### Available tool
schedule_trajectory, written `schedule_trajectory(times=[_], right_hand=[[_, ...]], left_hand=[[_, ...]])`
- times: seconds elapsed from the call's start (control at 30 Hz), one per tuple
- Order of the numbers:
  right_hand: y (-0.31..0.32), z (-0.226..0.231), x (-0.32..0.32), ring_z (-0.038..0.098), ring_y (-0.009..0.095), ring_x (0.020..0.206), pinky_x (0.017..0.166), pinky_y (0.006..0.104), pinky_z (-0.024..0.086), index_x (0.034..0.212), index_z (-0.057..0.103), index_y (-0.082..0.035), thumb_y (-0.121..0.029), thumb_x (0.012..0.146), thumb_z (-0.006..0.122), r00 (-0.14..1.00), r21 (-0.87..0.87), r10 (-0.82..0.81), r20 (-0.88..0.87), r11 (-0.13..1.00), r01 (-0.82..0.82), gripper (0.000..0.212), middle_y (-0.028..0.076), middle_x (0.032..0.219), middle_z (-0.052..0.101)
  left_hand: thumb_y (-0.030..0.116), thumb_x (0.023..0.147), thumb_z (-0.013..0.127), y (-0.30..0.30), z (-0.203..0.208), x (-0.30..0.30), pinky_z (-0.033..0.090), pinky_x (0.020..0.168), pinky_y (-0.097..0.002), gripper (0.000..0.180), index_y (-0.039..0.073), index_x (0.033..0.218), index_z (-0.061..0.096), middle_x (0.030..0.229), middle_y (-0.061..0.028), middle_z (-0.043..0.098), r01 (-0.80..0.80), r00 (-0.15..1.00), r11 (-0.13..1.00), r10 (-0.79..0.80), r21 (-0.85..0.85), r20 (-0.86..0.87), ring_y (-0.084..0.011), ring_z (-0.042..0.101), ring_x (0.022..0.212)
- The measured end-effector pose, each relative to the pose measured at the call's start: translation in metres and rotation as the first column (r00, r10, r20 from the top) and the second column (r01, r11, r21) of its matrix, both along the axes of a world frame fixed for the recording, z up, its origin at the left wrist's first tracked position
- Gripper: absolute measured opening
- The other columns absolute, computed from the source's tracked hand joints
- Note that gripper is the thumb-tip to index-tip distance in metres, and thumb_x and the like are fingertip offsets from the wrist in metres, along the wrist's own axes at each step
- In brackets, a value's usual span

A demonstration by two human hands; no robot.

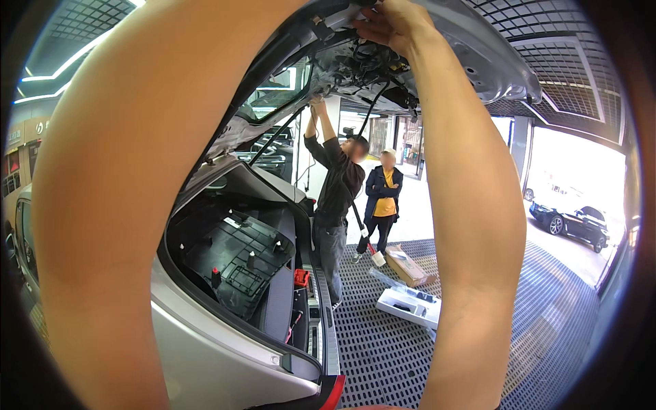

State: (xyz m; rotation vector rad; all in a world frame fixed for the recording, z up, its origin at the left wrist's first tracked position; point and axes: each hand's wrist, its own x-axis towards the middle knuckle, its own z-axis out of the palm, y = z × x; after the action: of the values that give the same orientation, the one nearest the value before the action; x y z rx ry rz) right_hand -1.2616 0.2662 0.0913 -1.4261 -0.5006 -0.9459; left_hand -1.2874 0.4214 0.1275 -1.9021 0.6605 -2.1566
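A raised car tailgate point(458, 51) hangs overhead, its inner side stripped so that dark wiring point(369, 65) and bare metal show. My right hand point(391, 26) reaches up to its inner side near the rear window frame, fingers stretched to the left and somewhat apart. Nothing shows in that hand; whether the fingertips press on the metal is hard to make out. My left arm point(130, 171) runs up past the upper edge, and its hand is out of the picture. A black cable point(372, 109) dangles below the wiring.
In the open boot lies a black trim panel point(239, 253) with clips. A co-worker point(338, 178) reaches up to the tailgate's far side; another person point(384, 191) stands behind, arms folded. A cardboard box point(408, 265) and white tray point(403, 305) lie on the grated floor point(372, 362).
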Motion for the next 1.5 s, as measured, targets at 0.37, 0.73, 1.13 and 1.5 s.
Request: schedule_trajectory(times=[0.37, 0.73, 1.13, 1.5], right_hand=[[-0.013, -0.041, 0.061, 0.074, 0.026, 0.083, 0.082, 0.0353, 0.056, 0.096, 0.074, 0.008, -0.043, 0.082, 0.083, 0.698, 0.0, -0.36, 0.619, 0.889, 0.458, 0.053, 0.018, 0.09, 0.077], [0.009, -0.04, 0.08, 0.074, 0.028, 0.082, 0.079, 0.0382, 0.056, 0.09, 0.075, 0.004, -0.043, 0.088, 0.079, 0.621, 0.252, -0.493, 0.61, 0.863, 0.438, 0.047, 0.017, 0.084, 0.076], [0.009, -0.028, 0.095, 0.058, 0.011, 0.06, 0.057, 0.0276, 0.045, 0.082, 0.073, 0.005, -0.031, 0.096, 0.077, 0.802, 0.149, -0.05, 0.595, 0.988, -0.049, 0.039, 0.005, 0.071, 0.068], [0.0, -0.024, 0.076, 0.067, 0.018, 0.064, 0.062, 0.0294, 0.056, 0.093, 0.071, 0.006, -0.022, 0.095, 0.078, 0.869, 0.105, 0.177, 0.462, 0.962, -0.252, 0.029, 0.009, 0.081, 0.072]], left_hand=[[0.039, 0.073, 0.087, -0.004, -0.009, -0.014, 0.058, 0.09, -0.0425, 0.047, 0.005, 0.105, 0.08, 0.108, -0.0172, 0.077, 0.015, 0.993, 0.991, -0.031, -0.135, -0.117, -0.0323, 0.074, 0.105], [0.044, 0.072, 0.088, 0.0, -0.015, -0.011, 0.059, 0.087, -0.0426, 0.052, 0.003, 0.103, 0.08, 0.105, -0.0184, 0.077, -0.034, 0.999, 0.994, 0.032, -0.103, -0.026, -0.0333, 0.075, 0.101], [0.043, 0.073, 0.085, 0.0, -0.011, -0.006, 0.059, 0.088, -0.043, 0.05, 0.003, 0.103, 0.08, 0.106, -0.0187, 0.077, -0.037, 0.999, 0.99, 0.032, -0.134, -0.042, -0.0339, 0.074, 0.101], [0.044, 0.074, 0.084, -0.004, -0.012, -0.013, 0.058, 0.089, -0.0431, 0.052, 0.004, 0.106, 0.079, 0.108, -0.0176, 0.077, -0.047, 0.996, 0.99, 0.036, -0.131, -0.082, -0.0322, 0.074, 0.102]])
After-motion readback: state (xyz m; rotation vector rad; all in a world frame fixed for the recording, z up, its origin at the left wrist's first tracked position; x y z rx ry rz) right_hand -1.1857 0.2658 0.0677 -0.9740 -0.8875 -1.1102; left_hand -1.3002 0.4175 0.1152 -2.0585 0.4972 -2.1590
